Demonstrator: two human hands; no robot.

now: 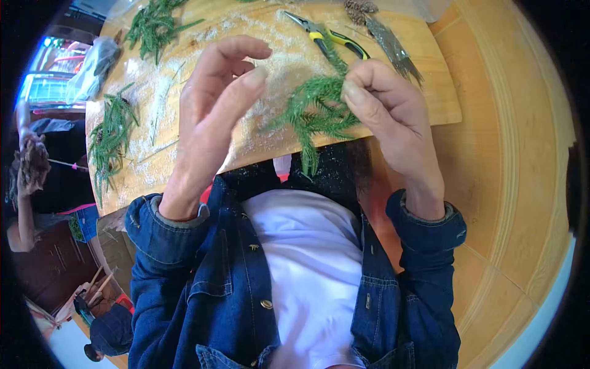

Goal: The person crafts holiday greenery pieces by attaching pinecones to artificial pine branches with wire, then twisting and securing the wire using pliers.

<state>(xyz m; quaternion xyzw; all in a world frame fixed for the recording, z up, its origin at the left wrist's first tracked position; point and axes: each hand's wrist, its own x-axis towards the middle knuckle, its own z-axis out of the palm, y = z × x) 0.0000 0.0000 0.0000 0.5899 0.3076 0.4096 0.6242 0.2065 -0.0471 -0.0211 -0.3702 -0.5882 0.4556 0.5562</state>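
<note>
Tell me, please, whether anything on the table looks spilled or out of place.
White flakes lie scattered across the wooden table, beside the pliers and near the green sprig in the right hand; the loose spread looks spilled, though it may be deliberate. Nothing else stands out.

One sprig (112, 134) lies along the left edge of the desk (441, 101), a second sprig (150, 27) behind it at the far side. Over there in the right hand (396, 111), a branch (314, 104) overhangs the near edge; pliers (314, 32) lie beyond it, pine cones (360, 10) and a packet (389, 47) to their right.
</note>
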